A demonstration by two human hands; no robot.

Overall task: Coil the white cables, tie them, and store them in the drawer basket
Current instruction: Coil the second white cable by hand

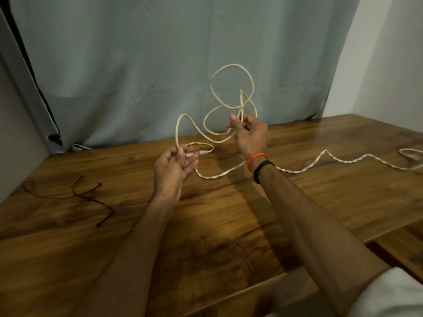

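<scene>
1. Left hand [172, 167] pinches the cable [231, 97] end.
2. Right hand [250, 133] pinches its loops, raised at 1 o'clock of the left.
3. A second cable [297, 171] trails toward 3 o'clock, nearer the right hand.

Glossy wooden table [229, 225], pale curtain [137, 53] behind, white wall [389, 53]
</scene>
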